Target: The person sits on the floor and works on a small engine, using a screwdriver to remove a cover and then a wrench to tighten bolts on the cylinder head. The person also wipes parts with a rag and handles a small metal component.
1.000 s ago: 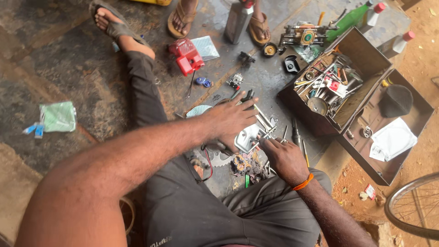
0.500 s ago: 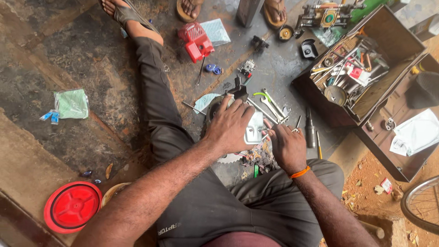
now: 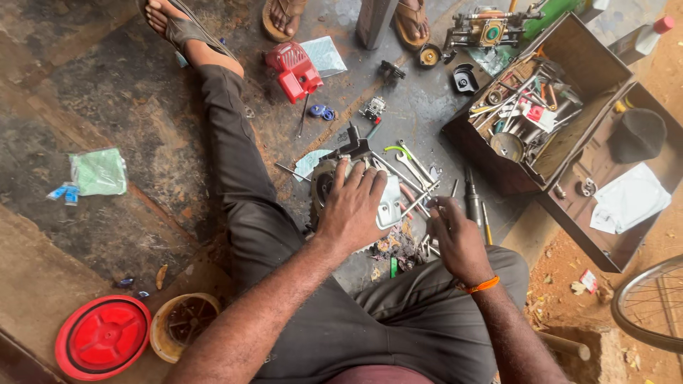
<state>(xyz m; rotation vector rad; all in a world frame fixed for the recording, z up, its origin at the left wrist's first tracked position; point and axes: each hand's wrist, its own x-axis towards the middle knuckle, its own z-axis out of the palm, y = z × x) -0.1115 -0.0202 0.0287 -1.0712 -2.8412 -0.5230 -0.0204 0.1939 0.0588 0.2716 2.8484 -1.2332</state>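
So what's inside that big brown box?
The box holds a jumble of metal tools, a round tin and something red. Whatever lies under the pile is covered.

The floor [image 3: 107,92] is rough, dull stone. The engine [image 3: 388,203] is shiny grey metal. The red lid [image 3: 103,338] is smooth plastic. The toolbox [image 3: 569,220] is dull, rusty metal with white paper [image 3: 629,199] inside.

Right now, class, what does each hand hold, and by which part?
The left hand presses down on top of the small engine. The right hand pinches a thin metal tool by its near end.
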